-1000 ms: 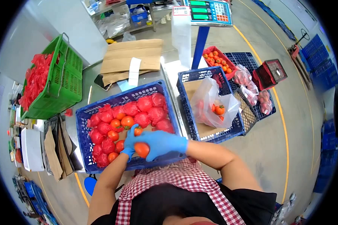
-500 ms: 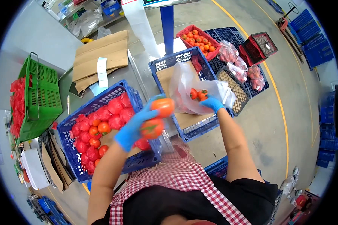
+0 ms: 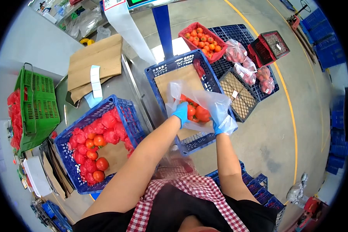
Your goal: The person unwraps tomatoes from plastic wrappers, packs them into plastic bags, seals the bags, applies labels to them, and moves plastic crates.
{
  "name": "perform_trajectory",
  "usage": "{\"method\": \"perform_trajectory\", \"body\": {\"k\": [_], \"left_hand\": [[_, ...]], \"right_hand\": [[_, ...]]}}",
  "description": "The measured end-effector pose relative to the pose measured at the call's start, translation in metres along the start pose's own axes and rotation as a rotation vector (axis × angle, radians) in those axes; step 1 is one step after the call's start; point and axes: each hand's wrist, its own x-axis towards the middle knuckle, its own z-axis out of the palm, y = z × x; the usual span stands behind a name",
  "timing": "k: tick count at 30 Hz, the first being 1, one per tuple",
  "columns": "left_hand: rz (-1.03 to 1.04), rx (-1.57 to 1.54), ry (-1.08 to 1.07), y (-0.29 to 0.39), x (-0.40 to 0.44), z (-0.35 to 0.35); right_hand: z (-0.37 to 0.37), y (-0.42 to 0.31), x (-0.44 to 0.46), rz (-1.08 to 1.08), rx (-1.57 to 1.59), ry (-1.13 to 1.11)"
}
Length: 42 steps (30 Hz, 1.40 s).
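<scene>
A clear plastic bag (image 3: 216, 101) with several red tomatoes (image 3: 202, 114) in it lies in the right-hand blue crate (image 3: 150, 79), over a cardboard liner. My left hand (image 3: 180, 112), in a blue glove, is at the bag's mouth with its fingers closed against the tomatoes; some fingertips are hidden. On the other side, my gloved right hand (image 3: 221, 123) grips the edge of the bag, its fingers partly covered by the film. To the left, a second blue crate (image 3: 71, 178) holds loose tomatoes (image 3: 102, 163) and several red-wrapped ones (image 3: 109, 120).
Flattened cardboard (image 3: 94, 58) and a label strip (image 3: 96, 81) lie on the metal table (image 3: 128, 87). A scale post (image 3: 162, 33) rises behind the right crate. Beyond it stand a tomato-filled crate (image 3: 183, 31) and bagged tomatoes (image 3: 236, 52). A green crate (image 3: 42, 112) is at far left.
My left hand has carried two tomatoes from beside the left crate rightward into the bag. My right hand has moved slightly down, still on the bag. The view has shifted slightly.
</scene>
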Motion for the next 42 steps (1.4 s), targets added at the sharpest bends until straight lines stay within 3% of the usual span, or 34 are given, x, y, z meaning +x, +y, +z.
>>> {"method": "perform_trajectory", "body": {"k": [3, 4, 6, 7, 8, 9, 10, 12, 13, 14, 15, 16, 17, 18, 19, 20, 22, 26, 28, 31, 32, 35, 36, 39, 40, 42], "left_hand": [[0.112, 0.268, -0.005, 0.012, -0.017, -0.010], [0.211, 0.305, 0.086, 0.026, -0.065, 0.011], [0.213, 0.402, -0.373, 0.043, -0.124, -0.007], [0.070, 0.423, -0.477, 0.067, -0.178, 0.003], [0.143, 0.479, -0.573, 0.083, -0.223, -0.008], [0.247, 0.506, -0.468, 0.093, -0.255, -0.025], [0.479, 0.587, -0.268, 0.098, -0.281, -0.052], [0.911, 0.459, 0.182, 0.103, -0.308, -0.143], [1.046, 0.536, 0.427, 0.099, -0.321, -0.203], [1.005, 0.702, 0.742, 0.079, -0.343, -0.266], [0.824, 0.888, 0.928, 0.058, -0.369, -0.308], [0.629, 1.062, 1.092, 0.040, -0.392, -0.329], [0.497, 1.064, 1.014, 0.025, -0.411, -0.323], [0.433, 1.049, 0.953, -0.005, -0.391, -0.342], [0.528, 1.139, 0.829, -0.030, -0.382, -0.349], [0.275, 1.331, 0.850, -0.035, -0.379, -0.329], [0.092, 1.672, 0.993, -0.042, -0.379, -0.296], [0.217, 1.707, 0.836, -0.043, -0.358, -0.332], [0.300, 1.682, 0.669, -0.036, -0.357, -0.357], [0.343, 0.239, 0.279, -0.034, -0.379, -0.356], [0.344, -0.095, 0.230, -0.026, -0.404, -0.335], [0.338, -0.443, -0.390, -0.014, -0.411, -0.360], [0.406, -0.341, -0.252, -0.006, -0.418, -0.347], [0.549, -0.338, -0.039, 0.020, -0.438, -0.293], [0.581, -0.247, -0.106, 0.026, -0.440, -0.284], [0.702, 0.131, 0.064, 0.040, -0.433, -0.256]], "right_hand": [[-0.003, -0.007, 0.002, -0.016, -0.054, -0.013], [-0.004, -0.009, 0.002, -0.026, -0.075, -0.020], [-0.009, -0.010, 0.001, -0.054, -0.134, -0.047], [-0.011, -0.011, -0.001, -0.080, -0.165, -0.066], [-0.014, -0.011, -0.002, -0.126, -0.203, -0.092], [-0.017, -0.008, -0.006, -0.208, -0.250, -0.161], [-0.015, -0.006, -0.013, -0.317, -0.303, -0.251], [-0.004, 0.001, -0.035, -0.549, -0.381, -0.626], [0.001, 0.000, -0.055, -0.556, -0.412, -0.876], [0.006, -0.016, -0.085, -0.187, -0.425, -1.049], [0.005, -0.061, -0.107, 0.185, -0.458, -1.181], [0.015, -0.107, -0.131, 0.252, -0.402, -1.178], [0.022, -0.150, -0.156, 0.326, -0.357, -1.164], [0.032, -0.185, -0.164, 0.170, -0.246, -1.107], [0.047, -0.226, -0.185, 0.062, -0.151, -1.089], [0.067, -0.256, -0.205, -0.043, -0.053, -1.069], [0.118, -0.281, -0.242, -0.224, -0.001, -1.228], [0.233, -0.271, -0.313, -0.976, -0.473, -1.455], [0.294, -0.210, -0.344, -1.389, -0.818, -1.274], [0.327, -0.161, -0.346, -1.638, -0.778, -1.047], [0.330, -0.160, -0.344, -1.607, -0.794, -1.113], [0.318, -0.203, -0.348, -1.329, -0.780, -1.316], [0.304, -0.217, -0.350, -1.089, -0.642, -1.313], [0.262, -0.266, -0.334, 0.125, -0.084, -1.432], [0.247, -0.271, -0.326, 0.380, 0.206, -1.478], [0.212, -0.277, -0.300, 0.842, 0.841, -1.442]]}}
